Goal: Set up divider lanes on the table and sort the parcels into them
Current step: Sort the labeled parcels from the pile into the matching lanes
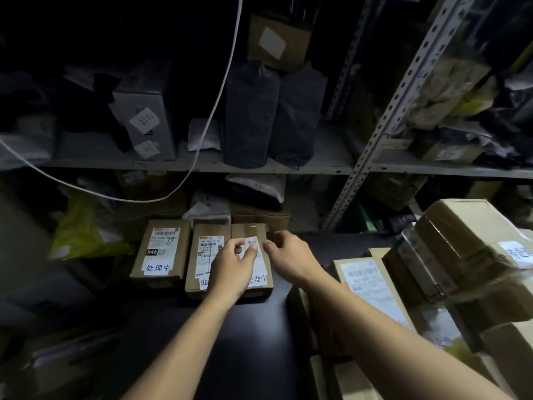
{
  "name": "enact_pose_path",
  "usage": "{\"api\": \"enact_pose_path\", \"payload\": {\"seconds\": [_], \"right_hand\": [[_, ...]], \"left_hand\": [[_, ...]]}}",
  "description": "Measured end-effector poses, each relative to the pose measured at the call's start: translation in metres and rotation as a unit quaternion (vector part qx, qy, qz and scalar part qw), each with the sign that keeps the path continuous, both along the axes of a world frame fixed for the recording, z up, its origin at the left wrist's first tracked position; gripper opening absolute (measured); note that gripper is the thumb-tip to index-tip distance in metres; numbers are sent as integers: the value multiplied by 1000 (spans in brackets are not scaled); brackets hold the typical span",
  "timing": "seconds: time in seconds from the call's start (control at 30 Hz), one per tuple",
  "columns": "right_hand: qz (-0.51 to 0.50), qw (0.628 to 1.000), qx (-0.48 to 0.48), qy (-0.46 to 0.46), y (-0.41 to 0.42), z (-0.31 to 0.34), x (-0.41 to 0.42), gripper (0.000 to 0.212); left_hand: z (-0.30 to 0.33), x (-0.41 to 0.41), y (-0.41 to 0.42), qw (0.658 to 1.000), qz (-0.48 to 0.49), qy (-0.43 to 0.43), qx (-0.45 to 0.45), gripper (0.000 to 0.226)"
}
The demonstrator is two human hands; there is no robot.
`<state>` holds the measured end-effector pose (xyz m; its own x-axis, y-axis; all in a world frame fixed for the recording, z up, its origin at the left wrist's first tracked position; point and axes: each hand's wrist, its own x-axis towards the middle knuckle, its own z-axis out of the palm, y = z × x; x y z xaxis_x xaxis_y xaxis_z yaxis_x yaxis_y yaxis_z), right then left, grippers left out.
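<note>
At the table's [230,342] 12 o'clock edge lie 3 parcels side by side. Both hands meet over the right parcel [253,255] — left hand [233,267] pinching its white label, right hand [288,252] curled at its 3 o'clock edge, grip unclear. Long axis runs 6-to-12.

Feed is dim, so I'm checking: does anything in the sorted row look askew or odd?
The three boxes stand side by side, roughly square. One oddity: a white label on the right box looks lifted, pinched by the left hand. No dividers visible between them.
</note>
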<state>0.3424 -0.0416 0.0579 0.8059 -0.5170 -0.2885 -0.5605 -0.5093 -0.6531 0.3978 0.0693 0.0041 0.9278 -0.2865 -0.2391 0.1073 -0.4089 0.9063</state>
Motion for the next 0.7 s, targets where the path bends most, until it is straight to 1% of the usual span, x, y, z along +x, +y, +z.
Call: {"api": "enact_pose_path", "payload": {"seconds": [0.13,0.27,0.4,0.5,0.6,0.7], "right_hand": [[-8,999,13,31,5,-24,8,51],[-9,998,17,58,7,-54,16,46],[-14,995,28,95,13,-95,24,50],[-34,994,32,95,18,-123,28,45],[-63,995,18,81,18,-145,32,38],[-78,992,25,97,16,-164,32,41]], "left_hand": [[-26,6,1,1000,-5,17,22,39],[-56,10,6,998,-3,48,39,39],[-90,5,13,995,7,95,41,39],[-112,-3,13,992,5,128,5,39],[-127,-10,11,988,9,151,8,41],[-143,-16,8,985,5,173,16,44]]}}
